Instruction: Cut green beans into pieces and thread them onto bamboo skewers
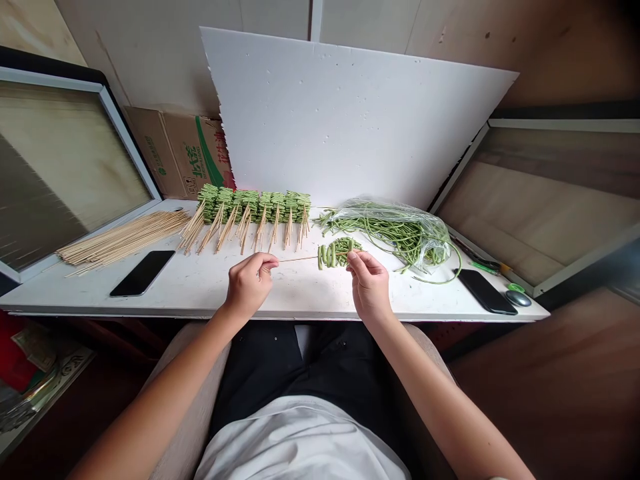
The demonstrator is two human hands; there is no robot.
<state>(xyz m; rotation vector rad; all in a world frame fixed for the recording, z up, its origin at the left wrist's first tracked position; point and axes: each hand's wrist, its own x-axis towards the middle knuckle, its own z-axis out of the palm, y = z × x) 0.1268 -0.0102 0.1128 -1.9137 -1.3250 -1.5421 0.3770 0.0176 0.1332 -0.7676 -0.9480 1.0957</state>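
Threading a long green bean (334, 254) onto a bamboo skewer (299, 259): left hand (247, 287) pinches the skewer's bare end, right hand (369, 285) pinches at the bean bundle (next fold needs a tight bend). Finished skewers (254, 208) line the desk (200, 293), bagged beans (395, 233) beyond.

Bright, soft light falls over your hands (310, 287).
Faint shadows lie beneath them on the white surface (200, 287); well beyond each hand, the wide lens bends the view and the corners darken, while the area around your hands stays sharp.
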